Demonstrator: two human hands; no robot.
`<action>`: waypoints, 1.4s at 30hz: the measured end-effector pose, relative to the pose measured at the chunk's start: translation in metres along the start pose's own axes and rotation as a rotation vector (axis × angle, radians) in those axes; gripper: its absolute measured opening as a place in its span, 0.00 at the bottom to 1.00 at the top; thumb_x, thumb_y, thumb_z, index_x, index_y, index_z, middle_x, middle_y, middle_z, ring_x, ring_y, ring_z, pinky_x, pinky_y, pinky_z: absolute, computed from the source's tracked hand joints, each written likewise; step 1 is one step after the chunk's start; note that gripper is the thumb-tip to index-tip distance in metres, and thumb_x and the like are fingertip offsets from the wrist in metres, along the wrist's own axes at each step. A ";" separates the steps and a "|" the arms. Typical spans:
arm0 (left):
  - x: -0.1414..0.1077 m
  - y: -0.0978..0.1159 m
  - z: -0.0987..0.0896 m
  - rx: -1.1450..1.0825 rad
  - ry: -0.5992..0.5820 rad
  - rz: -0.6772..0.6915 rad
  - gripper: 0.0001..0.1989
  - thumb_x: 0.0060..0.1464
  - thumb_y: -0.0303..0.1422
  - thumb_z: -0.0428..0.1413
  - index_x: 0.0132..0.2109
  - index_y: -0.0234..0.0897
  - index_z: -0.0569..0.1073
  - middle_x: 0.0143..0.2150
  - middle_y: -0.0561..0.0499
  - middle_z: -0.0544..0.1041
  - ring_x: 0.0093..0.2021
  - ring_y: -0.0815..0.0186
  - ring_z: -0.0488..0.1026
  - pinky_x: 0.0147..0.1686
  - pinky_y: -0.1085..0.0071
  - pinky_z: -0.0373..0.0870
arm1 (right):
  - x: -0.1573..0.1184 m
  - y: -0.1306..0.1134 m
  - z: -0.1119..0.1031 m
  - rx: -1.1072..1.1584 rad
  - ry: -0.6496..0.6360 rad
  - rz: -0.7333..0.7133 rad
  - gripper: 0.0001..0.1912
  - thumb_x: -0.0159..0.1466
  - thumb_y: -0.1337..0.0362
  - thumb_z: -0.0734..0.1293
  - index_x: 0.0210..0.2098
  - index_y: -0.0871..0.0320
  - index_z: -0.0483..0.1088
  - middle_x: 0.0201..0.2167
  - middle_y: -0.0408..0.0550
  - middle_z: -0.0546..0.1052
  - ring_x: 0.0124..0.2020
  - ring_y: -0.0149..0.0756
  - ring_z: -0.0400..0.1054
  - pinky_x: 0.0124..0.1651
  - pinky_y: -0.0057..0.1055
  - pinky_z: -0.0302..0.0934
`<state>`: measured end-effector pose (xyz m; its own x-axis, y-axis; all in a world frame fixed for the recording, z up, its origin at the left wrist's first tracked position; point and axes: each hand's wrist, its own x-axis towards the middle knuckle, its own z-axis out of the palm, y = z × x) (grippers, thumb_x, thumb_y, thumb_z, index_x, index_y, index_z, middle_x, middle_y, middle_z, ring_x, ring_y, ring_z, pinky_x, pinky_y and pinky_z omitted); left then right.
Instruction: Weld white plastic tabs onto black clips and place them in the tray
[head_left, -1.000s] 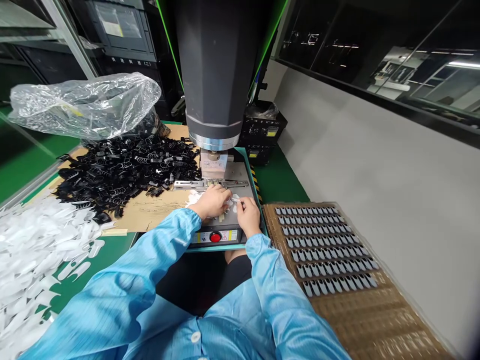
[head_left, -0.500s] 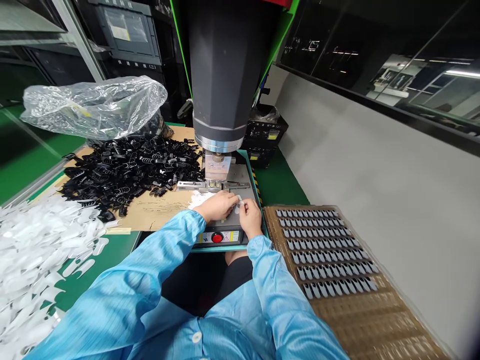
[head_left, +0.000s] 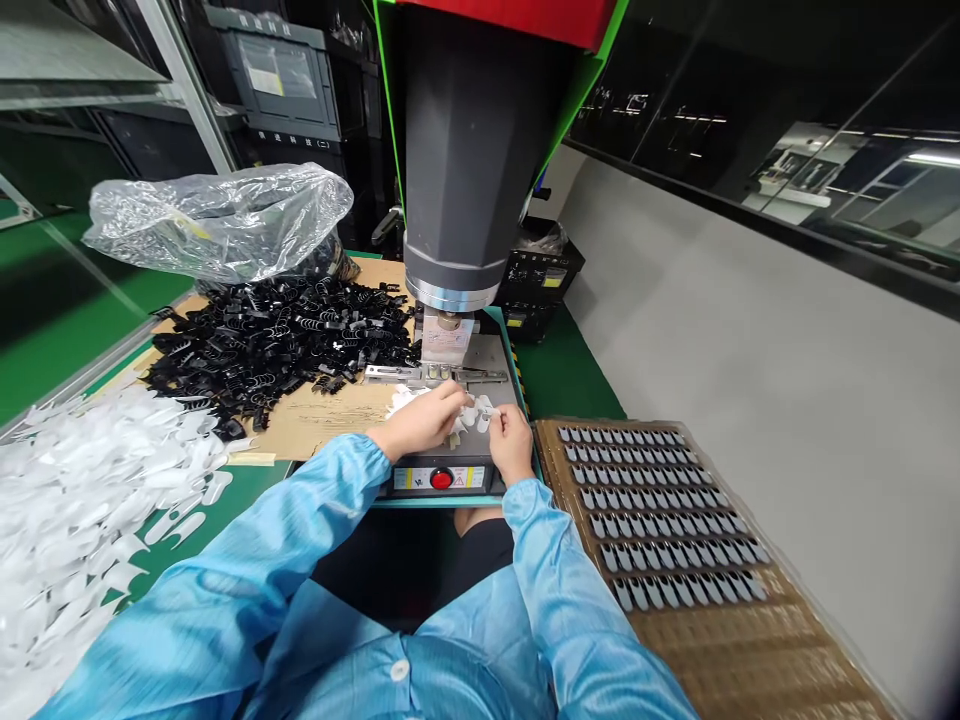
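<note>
My right hand [head_left: 511, 445] pinches a small white plastic piece [head_left: 489, 412] between thumb and fingertips, above the metal base plate of a press. Just left of it is my left hand [head_left: 427, 415], thumb and fingers drawn together; what they hold, if anything, is too small to make out. Loose white plastic pieces [head_left: 400, 397] lie on the plate beside and partly beneath the left hand. Behind both hands stands the metal fixture [head_left: 436, 374], directly under the press head [head_left: 448, 335]. A red button [head_left: 441, 479] is on the front panel of the base.
A heap of black plastic parts [head_left: 277, 345] lies on cardboard to the left, by a clear plastic bag [head_left: 225, 220]. Nearer is a pile of white pieces [head_left: 97, 500]. At right, a brown tray [head_left: 720, 660] holds rows of grey-and-black parts. Black crates [head_left: 536, 285] stand behind.
My hands have moved slightly apart, the left one shifting away from the white piece between them. More loose white pieces now show on the plate. The whole view has shifted a little.
</note>
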<state>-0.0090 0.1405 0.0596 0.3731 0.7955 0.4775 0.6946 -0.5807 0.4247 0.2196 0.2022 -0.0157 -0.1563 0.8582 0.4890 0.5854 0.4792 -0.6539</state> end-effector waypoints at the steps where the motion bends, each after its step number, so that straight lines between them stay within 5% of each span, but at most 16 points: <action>1: -0.010 -0.003 -0.010 -0.009 0.034 -0.028 0.14 0.68 0.24 0.49 0.57 0.41 0.71 0.53 0.43 0.74 0.51 0.59 0.75 0.51 0.63 0.77 | 0.000 0.001 0.000 0.011 0.001 0.003 0.10 0.72 0.59 0.60 0.40 0.53 0.71 0.35 0.47 0.76 0.36 0.40 0.70 0.42 0.34 0.63; 7: -0.091 -0.041 -0.066 0.137 0.112 -0.348 0.11 0.66 0.30 0.50 0.52 0.41 0.73 0.49 0.43 0.77 0.48 0.56 0.78 0.48 0.60 0.78 | 0.001 0.003 0.000 0.078 -0.023 0.017 0.14 0.74 0.55 0.59 0.42 0.54 0.74 0.36 0.48 0.79 0.38 0.41 0.73 0.43 0.34 0.66; 13: -0.147 -0.064 -0.061 0.037 0.095 -0.642 0.13 0.66 0.43 0.53 0.52 0.43 0.74 0.47 0.46 0.84 0.45 0.54 0.82 0.47 0.59 0.80 | 0.023 -0.017 0.005 0.070 -0.065 -0.067 0.15 0.74 0.60 0.61 0.47 0.54 0.79 0.47 0.52 0.83 0.47 0.43 0.77 0.50 0.38 0.71; 19: -0.161 -0.068 -0.050 0.056 0.188 -0.596 0.16 0.68 0.46 0.52 0.49 0.45 0.79 0.50 0.46 0.85 0.52 0.52 0.81 0.57 0.55 0.77 | 0.059 -0.056 0.030 -0.146 -0.121 -0.241 0.16 0.75 0.65 0.61 0.51 0.52 0.81 0.55 0.50 0.82 0.55 0.45 0.73 0.61 0.40 0.66; 26: -0.169 -0.067 -0.056 0.073 0.204 -0.570 0.19 0.70 0.45 0.50 0.54 0.45 0.81 0.51 0.45 0.84 0.54 0.51 0.80 0.59 0.52 0.76 | 0.069 -0.073 0.055 -0.399 -0.246 -0.360 0.14 0.76 0.64 0.62 0.48 0.53 0.80 0.49 0.54 0.82 0.49 0.49 0.67 0.53 0.43 0.61; 33: -0.140 -0.057 -0.057 0.009 0.380 -0.681 0.14 0.68 0.46 0.55 0.48 0.43 0.78 0.45 0.49 0.84 0.44 0.59 0.81 0.47 0.62 0.80 | 0.061 -0.077 0.054 -0.556 -0.316 -0.420 0.21 0.74 0.69 0.59 0.61 0.55 0.75 0.60 0.57 0.77 0.53 0.54 0.63 0.54 0.49 0.58; 38: -0.078 -0.057 -0.049 0.074 0.388 -0.461 0.12 0.70 0.36 0.52 0.46 0.42 0.80 0.47 0.47 0.84 0.48 0.60 0.80 0.53 0.61 0.78 | 0.062 -0.083 0.054 -0.577 -0.348 -0.399 0.27 0.72 0.70 0.58 0.69 0.56 0.70 0.62 0.62 0.76 0.55 0.57 0.62 0.58 0.55 0.56; 42: -0.031 -0.069 -0.028 0.133 0.284 -0.301 0.12 0.70 0.29 0.52 0.49 0.40 0.81 0.49 0.45 0.84 0.51 0.59 0.79 0.54 0.61 0.76 | 0.062 -0.084 0.051 -0.559 -0.371 -0.371 0.27 0.73 0.68 0.59 0.69 0.56 0.69 0.65 0.61 0.74 0.57 0.59 0.62 0.58 0.56 0.57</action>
<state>-0.0860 0.1509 0.0373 -0.0290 0.8358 0.5483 0.8266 -0.2884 0.4832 0.1200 0.2252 0.0399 -0.6202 0.7122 0.3289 0.7425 0.6682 -0.0469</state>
